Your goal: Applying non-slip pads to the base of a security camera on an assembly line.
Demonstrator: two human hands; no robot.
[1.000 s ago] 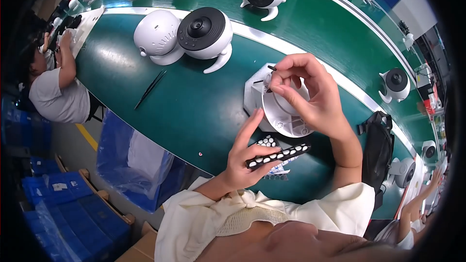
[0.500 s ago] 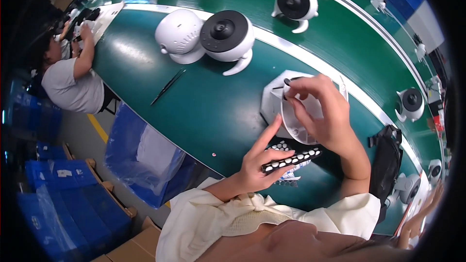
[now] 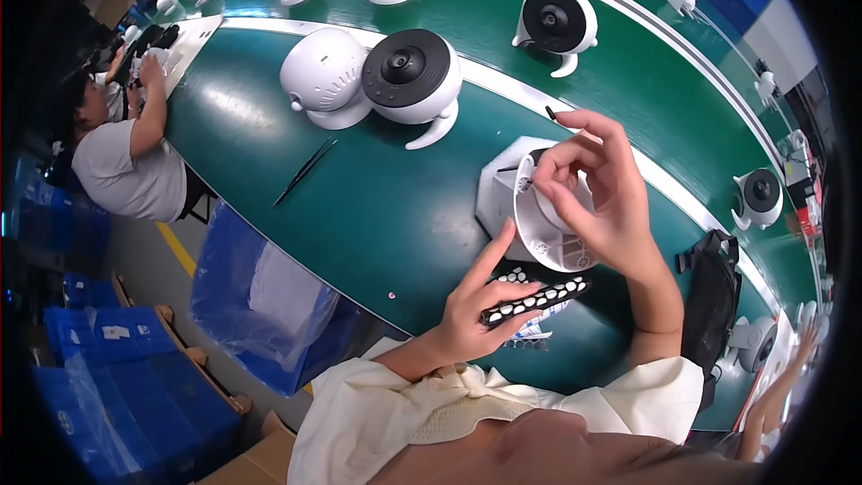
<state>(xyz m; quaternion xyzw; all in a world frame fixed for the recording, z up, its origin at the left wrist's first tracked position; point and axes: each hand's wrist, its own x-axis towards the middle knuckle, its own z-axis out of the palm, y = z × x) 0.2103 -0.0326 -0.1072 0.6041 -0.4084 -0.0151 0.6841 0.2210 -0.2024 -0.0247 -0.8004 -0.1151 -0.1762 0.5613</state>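
My left hand (image 3: 471, 305) grips a black strip with rows of white round dots (image 3: 537, 301). Its index finger stretches up to the lower rim of a white rounded plastic shell (image 3: 561, 254). The shell lies tilted, hollow side showing, on a pale angular block (image 3: 496, 193). Over the shell's opening is my right hand (image 3: 593, 180), thumb and a finger drawn together by the rim; what they pinch, if anything, is hidden. Its index finger points outward with a small dark tip. More dotted sheets (image 3: 530, 328) lie under my left hand.
Two white round devices, one showing its vented back (image 3: 325, 76) and one its black face (image 3: 409, 72), stand beyond tweezers (image 3: 305, 171). Similar devices (image 3: 555, 22) line the green belt. A black bag (image 3: 714, 305) lies at right, a blue bin (image 3: 260, 292) at left. A co-worker (image 3: 135, 157) sits far left.
My right index finger has lifted off the shell and points up and away, while the thumb and other fingers stay at the rim. The left hand has hardly moved.
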